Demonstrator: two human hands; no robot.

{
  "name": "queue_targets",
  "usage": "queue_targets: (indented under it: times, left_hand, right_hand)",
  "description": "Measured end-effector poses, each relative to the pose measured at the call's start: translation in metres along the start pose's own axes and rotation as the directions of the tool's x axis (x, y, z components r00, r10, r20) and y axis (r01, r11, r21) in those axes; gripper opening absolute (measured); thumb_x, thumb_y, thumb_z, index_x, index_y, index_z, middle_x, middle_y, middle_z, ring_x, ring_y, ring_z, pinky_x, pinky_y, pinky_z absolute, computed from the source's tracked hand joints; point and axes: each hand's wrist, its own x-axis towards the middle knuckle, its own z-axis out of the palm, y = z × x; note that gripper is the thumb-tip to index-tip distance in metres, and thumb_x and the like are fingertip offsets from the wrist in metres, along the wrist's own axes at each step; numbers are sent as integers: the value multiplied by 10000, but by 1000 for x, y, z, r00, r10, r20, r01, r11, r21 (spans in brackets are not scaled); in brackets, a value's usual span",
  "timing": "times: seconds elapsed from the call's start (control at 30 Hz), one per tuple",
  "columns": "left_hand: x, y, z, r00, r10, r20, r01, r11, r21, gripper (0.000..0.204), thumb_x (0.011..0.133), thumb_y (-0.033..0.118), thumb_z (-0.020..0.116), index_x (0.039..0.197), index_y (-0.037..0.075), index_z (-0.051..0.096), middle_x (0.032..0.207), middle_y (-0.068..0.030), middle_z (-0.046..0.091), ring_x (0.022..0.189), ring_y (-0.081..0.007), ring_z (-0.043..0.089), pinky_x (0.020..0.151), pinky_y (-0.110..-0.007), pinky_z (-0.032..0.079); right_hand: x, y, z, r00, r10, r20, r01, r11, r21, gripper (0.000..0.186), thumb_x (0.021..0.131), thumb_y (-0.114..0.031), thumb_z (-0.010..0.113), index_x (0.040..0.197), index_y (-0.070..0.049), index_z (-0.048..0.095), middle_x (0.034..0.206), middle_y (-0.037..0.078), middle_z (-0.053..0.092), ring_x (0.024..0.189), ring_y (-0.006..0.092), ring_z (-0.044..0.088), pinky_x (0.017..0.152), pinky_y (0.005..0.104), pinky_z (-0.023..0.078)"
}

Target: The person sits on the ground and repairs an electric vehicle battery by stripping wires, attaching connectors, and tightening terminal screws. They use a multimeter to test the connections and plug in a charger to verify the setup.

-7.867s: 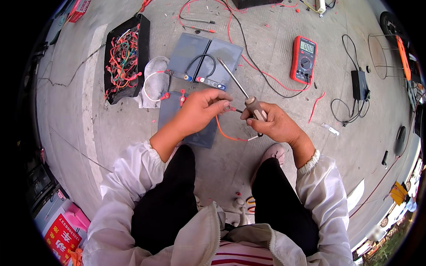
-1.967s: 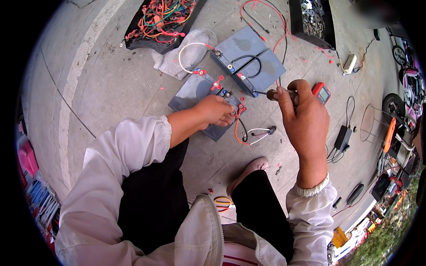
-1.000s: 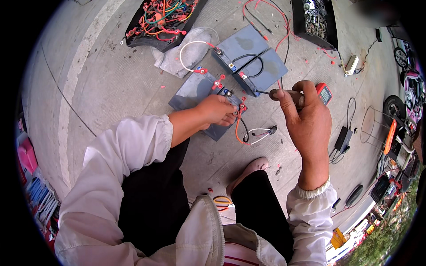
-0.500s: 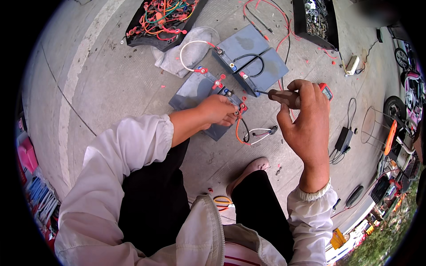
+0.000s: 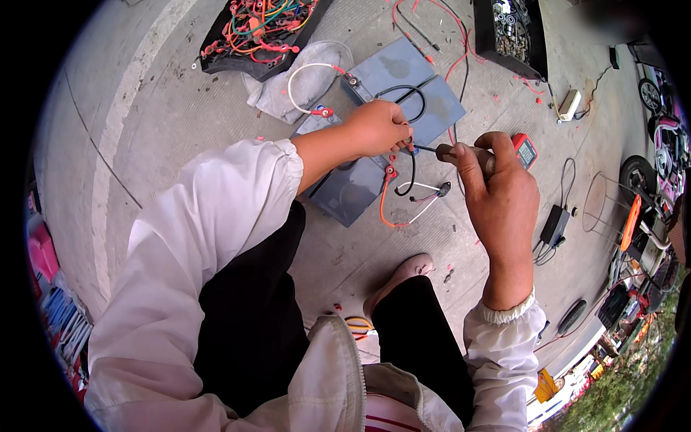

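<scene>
The screwdriver [image 5: 445, 153] is up between my two hands, shaft aimed at the left fingertips and the near corner of the right-hand far grey battery [image 5: 440, 108]. Can't tell from here whether the tip is seated on anything. My right hand [image 5: 504, 194] has the handle pinched between thumb and fingers, the other fingers curled behind. My left hand [image 5: 380, 128] has thumb and fingertips pressed together at that same corner, pinching what looks like the end of a short black lead [image 5: 413, 176]; the fingers hide the exact grip.

Below the left hand are more grey battery tops [image 5: 347, 193], partly covered by the forearm. Just below its fingertips sits a red terminal cover [image 5: 391, 173], with an orange wire [image 5: 383, 209] looping down toward a small black connector [image 5: 444, 189].

Further out: red multimeter [image 5: 526, 153] just past the right hand, black power adapter [image 5: 554, 225] to its right, grey cloth [image 5: 277, 93] and a box of cables [image 5: 272, 70] beyond the left.
</scene>
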Motion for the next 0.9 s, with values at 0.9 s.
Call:
queue_targets:
  times: [0.9]
  left_hand:
    - [44, -27, 20, 912, -405, 58, 395, 909, 133, 226, 965, 243, 600, 992, 42, 699, 946, -113, 725, 839, -207, 695, 689, -353, 557]
  right_hand:
    - [-7, 15, 3, 949, -288, -131, 298, 952, 65, 320, 844, -202, 728, 1056, -30, 561, 824, 104, 681, 772, 321, 682, 623, 385, 515]
